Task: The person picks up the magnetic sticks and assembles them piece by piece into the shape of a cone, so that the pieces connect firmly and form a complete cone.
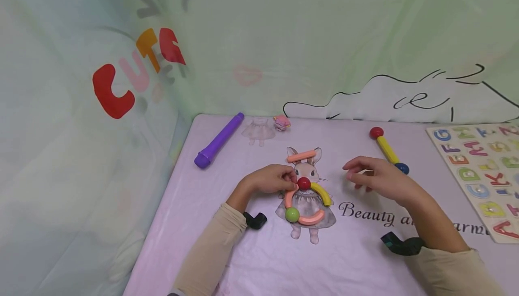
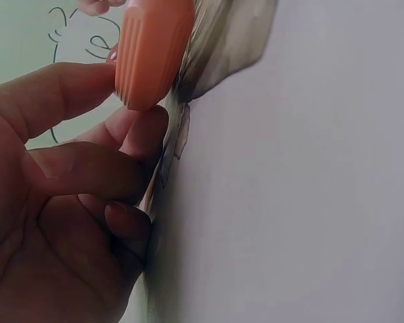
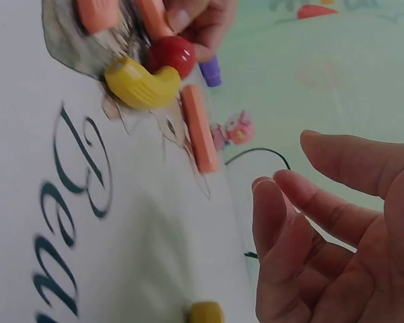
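A ring of pieces lies over the printed rabbit: a red ball (image 1: 304,183), a curved yellow piece (image 1: 321,194), a green ball (image 1: 292,215) and two curved orange pieces, one at the bottom (image 1: 311,218) and one at the left (image 1: 289,198). My left hand (image 1: 272,179) pinches the left orange piece near the red ball; the left wrist view shows fingers and thumb at that orange piece (image 2: 153,54). Held above the table to the right, my right hand (image 1: 379,178) is empty, fingers loosely bent and thumb apart. A straight orange piece (image 1: 302,156) lies across the rabbit's ears.
At the back left are a purple stick (image 1: 219,142) and a small pink figure (image 1: 281,123). A yellow rod (image 1: 388,149) with a red ball and a blue ball lies behind my right hand. The letter board (image 1: 466,165) is at the right edge.
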`<state>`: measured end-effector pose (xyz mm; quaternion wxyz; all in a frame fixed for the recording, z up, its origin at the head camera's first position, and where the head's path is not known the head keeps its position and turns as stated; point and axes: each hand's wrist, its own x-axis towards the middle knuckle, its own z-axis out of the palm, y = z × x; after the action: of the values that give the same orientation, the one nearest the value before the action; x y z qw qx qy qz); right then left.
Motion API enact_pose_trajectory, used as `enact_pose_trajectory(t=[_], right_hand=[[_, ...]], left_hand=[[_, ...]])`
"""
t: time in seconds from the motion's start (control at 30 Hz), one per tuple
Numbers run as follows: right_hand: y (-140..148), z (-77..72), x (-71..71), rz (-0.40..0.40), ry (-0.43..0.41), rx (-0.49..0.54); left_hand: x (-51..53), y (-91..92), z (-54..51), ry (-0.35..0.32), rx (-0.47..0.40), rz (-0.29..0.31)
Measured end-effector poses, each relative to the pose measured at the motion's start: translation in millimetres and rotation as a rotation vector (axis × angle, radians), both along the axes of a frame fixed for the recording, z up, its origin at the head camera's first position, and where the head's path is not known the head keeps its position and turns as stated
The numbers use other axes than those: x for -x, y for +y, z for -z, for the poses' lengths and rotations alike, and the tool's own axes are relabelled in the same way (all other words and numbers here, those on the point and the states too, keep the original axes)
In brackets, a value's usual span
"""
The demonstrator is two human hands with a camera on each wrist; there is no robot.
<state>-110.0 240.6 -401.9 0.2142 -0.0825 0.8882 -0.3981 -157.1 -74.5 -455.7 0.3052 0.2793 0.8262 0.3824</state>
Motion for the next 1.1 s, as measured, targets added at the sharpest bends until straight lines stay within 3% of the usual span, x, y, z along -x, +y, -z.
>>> enact_pose_trajectory(t=[0.4, 0.8, 1.1], right_hand=[[49.8, -4.3, 7.2, 0.149, 0.031, -0.094], [77.6, 15.4, 5.9, 0.455, 0.135, -0.229], [98.1, 32.6, 10.3, 0.472, 0.037, -0.272]], left_hand=[[-0.7, -0.3, -2.9, -0.006, 0.011, -0.007], [1.2, 0.2, 0.7, 0.008, 0.014, -0.001], [1.3, 0.0, 0.8, -0.001, 0.007, -0.009]])
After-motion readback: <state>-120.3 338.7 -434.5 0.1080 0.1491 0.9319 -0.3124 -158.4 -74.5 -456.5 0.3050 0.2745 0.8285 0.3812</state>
